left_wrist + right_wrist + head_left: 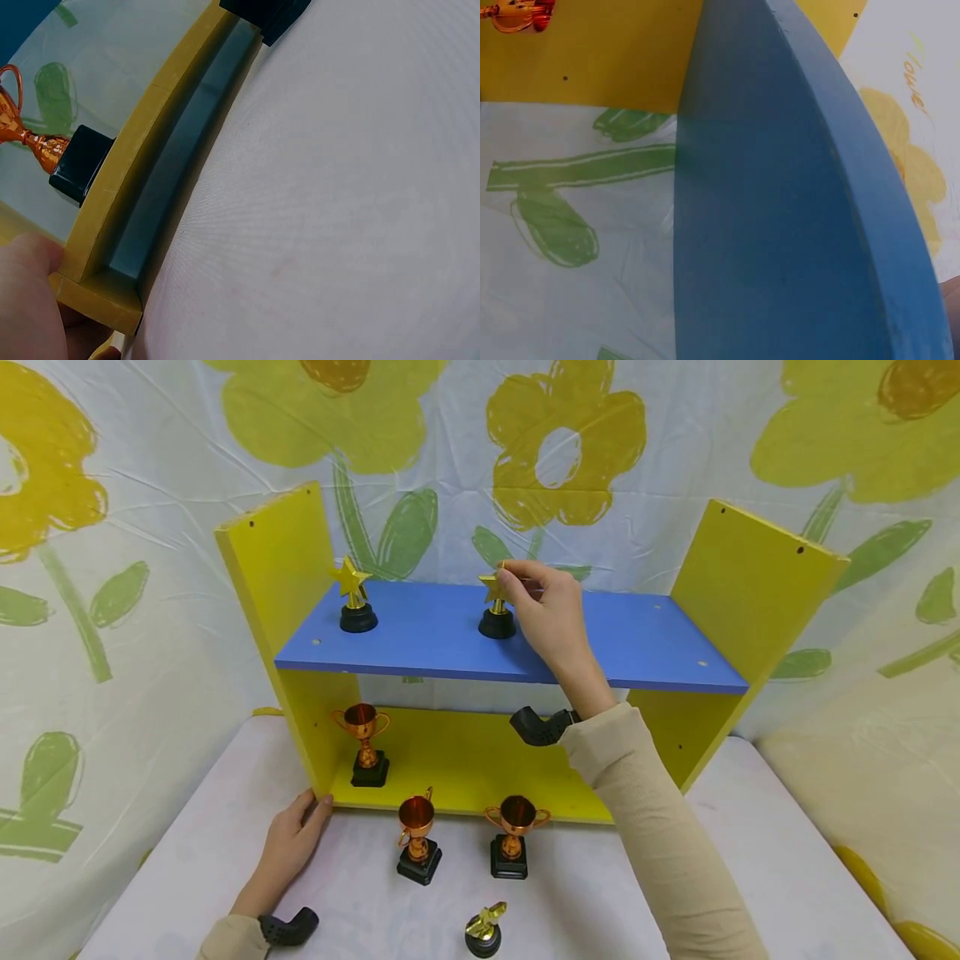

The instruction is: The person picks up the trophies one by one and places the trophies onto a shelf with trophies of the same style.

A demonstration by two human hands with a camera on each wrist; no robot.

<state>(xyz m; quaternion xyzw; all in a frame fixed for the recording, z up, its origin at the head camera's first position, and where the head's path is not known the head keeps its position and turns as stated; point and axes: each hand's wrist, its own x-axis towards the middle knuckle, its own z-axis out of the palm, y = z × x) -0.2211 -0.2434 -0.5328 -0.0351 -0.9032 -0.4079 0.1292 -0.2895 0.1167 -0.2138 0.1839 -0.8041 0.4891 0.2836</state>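
Observation:
My right hand (551,618) pinches the gold star of a small star trophy (497,625), whose black round base is at the blue upper board (420,618). To its left, another star trophy (358,617) stands on that board. With thumb and fingers around the lower left front corner, my left hand (291,842) grips the shelf unit (300,718); the left wrist view shows its thumb on the yellow edge (97,304). In the right wrist view, the blue board (765,202) fills the middle and the trophy is out of sight.
A bronze cup trophy (369,768) stands at the left on the yellow lower board (450,760). Before the shelf, two more cup trophies (417,817) (510,856) and a star trophy (483,935) stand on the white cloth (360,910). Yellow side panels (757,568) rise above the blue board.

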